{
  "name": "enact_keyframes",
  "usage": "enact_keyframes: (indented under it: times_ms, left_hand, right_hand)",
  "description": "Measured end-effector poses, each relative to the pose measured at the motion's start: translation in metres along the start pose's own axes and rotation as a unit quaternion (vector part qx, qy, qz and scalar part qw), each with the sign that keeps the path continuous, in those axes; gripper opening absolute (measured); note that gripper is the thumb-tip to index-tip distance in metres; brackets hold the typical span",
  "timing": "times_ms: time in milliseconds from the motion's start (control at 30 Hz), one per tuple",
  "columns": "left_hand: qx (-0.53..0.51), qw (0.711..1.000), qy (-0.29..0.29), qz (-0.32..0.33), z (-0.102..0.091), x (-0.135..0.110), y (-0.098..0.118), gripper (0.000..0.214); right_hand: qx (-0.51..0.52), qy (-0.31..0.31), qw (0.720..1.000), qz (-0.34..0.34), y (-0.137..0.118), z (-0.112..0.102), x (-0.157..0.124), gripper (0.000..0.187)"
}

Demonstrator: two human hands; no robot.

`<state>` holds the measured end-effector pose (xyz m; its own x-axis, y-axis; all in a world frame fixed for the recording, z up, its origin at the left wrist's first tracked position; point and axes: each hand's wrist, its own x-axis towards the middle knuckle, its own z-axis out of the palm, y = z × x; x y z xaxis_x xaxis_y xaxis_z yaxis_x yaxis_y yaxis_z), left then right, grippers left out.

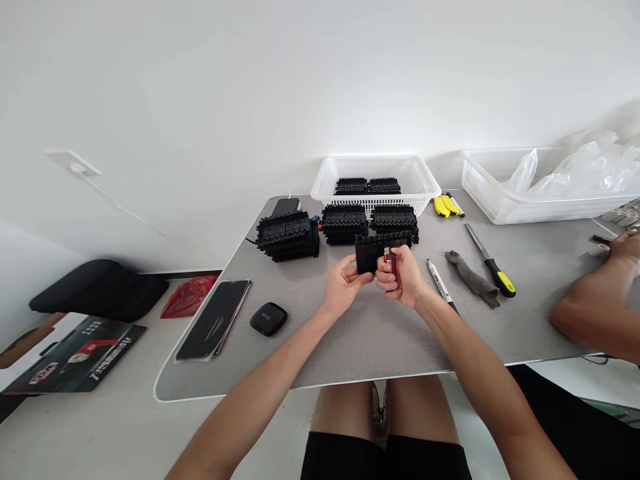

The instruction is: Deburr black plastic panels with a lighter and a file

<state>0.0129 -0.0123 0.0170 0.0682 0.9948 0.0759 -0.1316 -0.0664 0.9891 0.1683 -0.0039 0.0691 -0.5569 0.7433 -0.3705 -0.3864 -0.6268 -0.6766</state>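
My left hand grips a flat black plastic part with a toothed edge by its lower left corner, holding it upright over the table. In front of that part, my right hand is closed around a red lighter, its top at the part's face. Whether a flame burns I cannot tell. Just behind my hands stand stacks of similar black parts: a left stack, a middle stack and a right stack.
Behind the stacks, a white basket holds more black parts. Another basket contains plastic bags. To the right lie a marker, a grey cloth and a file; a phone and black case lie left. A co-worker's arm rests far right.
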Motion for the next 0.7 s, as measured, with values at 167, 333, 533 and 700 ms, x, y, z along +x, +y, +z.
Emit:
enact_keyframes:
  times_ms: [167, 333, 533, 700]
  left_hand:
    - [-0.012, 1.0, 0.01, -0.001, -0.001, 0.001, -0.001, 0.056]
    - [-0.023, 1.0, 0.017, -0.002, -0.003, 0.003, -0.004, 0.057]
    - [-0.029, 0.999, 0.024, -0.006, -0.004, 0.003, -0.003, 0.058]
    - [-0.033, 0.999, 0.029, -0.006, -0.003, 0.002, -0.001, 0.056]
  right_hand:
    - [0.012, 0.012, 1.0, -0.006, -0.005, -0.006, -0.002, 0.029]
    - [0.027, 0.028, 0.999, -0.014, -0.009, -0.009, -0.004, 0.029]
    - [0.048, 0.046, 0.997, -0.029, -0.014, -0.015, -0.006, 0.028]
    - [0.049, 0.058, 0.996, -0.043, -0.018, -0.019, -0.007, 0.029]
